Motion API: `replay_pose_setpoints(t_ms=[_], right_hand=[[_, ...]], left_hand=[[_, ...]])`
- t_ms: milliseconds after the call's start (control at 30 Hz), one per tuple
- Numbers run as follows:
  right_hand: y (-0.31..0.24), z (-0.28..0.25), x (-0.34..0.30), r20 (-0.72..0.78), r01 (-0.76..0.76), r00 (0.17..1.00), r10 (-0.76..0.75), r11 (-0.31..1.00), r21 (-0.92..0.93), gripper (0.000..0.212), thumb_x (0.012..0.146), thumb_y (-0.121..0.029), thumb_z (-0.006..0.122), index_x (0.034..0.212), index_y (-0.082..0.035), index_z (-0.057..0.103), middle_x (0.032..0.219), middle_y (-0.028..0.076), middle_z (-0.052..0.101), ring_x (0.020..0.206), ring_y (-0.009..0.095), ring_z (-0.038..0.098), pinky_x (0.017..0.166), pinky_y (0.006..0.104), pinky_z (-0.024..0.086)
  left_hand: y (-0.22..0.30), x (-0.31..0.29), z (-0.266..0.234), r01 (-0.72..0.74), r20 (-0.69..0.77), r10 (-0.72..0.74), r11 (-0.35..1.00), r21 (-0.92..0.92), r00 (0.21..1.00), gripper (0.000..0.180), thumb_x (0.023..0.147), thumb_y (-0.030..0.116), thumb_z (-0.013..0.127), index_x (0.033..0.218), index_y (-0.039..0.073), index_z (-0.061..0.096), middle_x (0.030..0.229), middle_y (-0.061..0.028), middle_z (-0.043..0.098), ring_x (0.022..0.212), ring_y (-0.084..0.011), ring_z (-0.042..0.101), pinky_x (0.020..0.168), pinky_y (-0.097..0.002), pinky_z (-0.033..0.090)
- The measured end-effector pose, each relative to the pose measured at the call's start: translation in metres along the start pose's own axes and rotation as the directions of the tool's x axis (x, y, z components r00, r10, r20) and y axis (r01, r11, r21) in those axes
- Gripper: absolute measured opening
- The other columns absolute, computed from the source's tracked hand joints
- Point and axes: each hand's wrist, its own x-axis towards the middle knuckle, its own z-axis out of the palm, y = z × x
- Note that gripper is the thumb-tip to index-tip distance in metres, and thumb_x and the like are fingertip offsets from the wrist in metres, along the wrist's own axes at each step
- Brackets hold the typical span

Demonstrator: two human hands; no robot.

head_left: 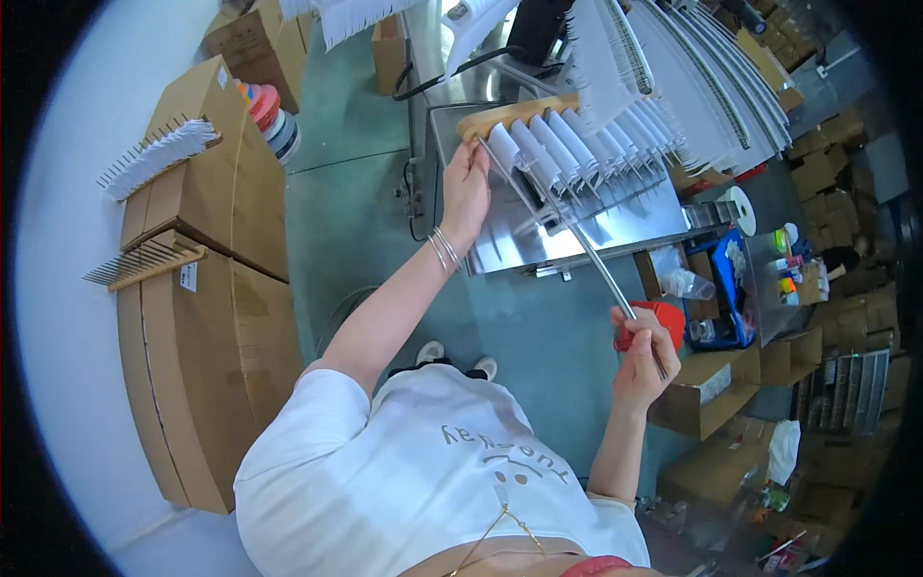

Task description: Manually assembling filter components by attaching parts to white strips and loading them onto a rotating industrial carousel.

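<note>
My left hand is closed at the near left end of a wooden bar, fingers pinched against it. Thin metal prongs stick out from this bar, and a row of white paper-like pieces hangs on them. Lower right, my right hand is wrapped round a long, thin metal rod. The rod slants up and left, its far end reaching among the prongs beside the white pieces. Whether it touches them I cannot tell. Under the rack is a shiny metal table.
Large stacks of white sheets hang at upper right. Tall cardboard boxes on the left carry two more pronged wooden racks. A red object lies behind my right hand, near a blue bin and an open carton.
</note>
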Motion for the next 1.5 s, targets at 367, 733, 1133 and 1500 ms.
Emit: replay_pose_setpoints(t_ms=[367, 733, 1133, 1500], right_hand=[[0.075, -0.008, -0.038, -0.113, -0.148, 0.965, 0.236, 0.848, 0.509, 0.021, 0.092, -0.021, 0.053, 0.094, -0.002, 0.059, 0.090, 0.010, 0.062, 0.098, 0.028, 0.059, 0.086, 0.0412, 0.043], [0.049, -0.045, -0.072, -0.101, -0.104, 0.982, 0.162, 0.897, 0.429, 0.023, 0.093, -0.023, 0.052, 0.094, -0.001, 0.058, 0.095, 0.014, 0.064, 0.094, 0.030, 0.059, 0.080, 0.0420, 0.043], [-0.008, -0.026, -0.043, -0.073, 0.110, 0.991, -0.116, 0.991, -0.081, 0.023, 0.088, -0.020, 0.057, 0.084, 0.003, 0.061, 0.081, 0.019, 0.066, 0.077, 0.026, 0.056, 0.081, 0.0423, 0.038], [-0.009, 0.014, -0.003, 0.038, 0.135, 0.991, -0.130, 0.957, -0.258, 0.015, 0.085, -0.009, 0.055, 0.080, 0.005, 0.060, 0.080, 0.015, 0.062, 0.079, 0.023, 0.053, 0.074, 0.0368, 0.040]], left_hand=[[0.000, -0.002, 0.003, 0.007, 0.034, -0.002, 0.992, -0.129, 0.999, 0.024, 0.095, 0.006, 0.042, 0.116, 0.000, 0.052, 0.110, -0.0004, 0.053, 0.098, -0.0068, 0.047, 0.089, -0.0205, 0.035], [0.000, -0.011, 0.010, -0.022, -0.068, 0.007, 0.975, -0.220, 0.998, 0.029, 0.095, 0.010, 0.039, 0.121, -0.001, 0.047, 0.118, -0.0054, 0.053, 0.110, -0.0132, 0.049, 0.098, -0.0260, 0.034], [-0.004, -0.005, 0.018, -0.051, -0.035, 0.042, 0.948, -0.315, 0.999, 0.020, 0.096, 0.008, 0.042, 0.111, 0.000, 0.053, 0.104, 0.0000, 0.055, 0.096, -0.0067, 0.048, 0.088, -0.0192, 0.035], [0.009, -0.069, 0.010, 0.052, 0.210, -0.096, 0.977, 0.208, 0.973, 0.020, 0.093, 0.007, 0.047, 0.111, 0.003, 0.055, 0.107, -0.0012, 0.055, 0.098, -0.0066, 0.048, 0.088, -0.0221, 0.037]])
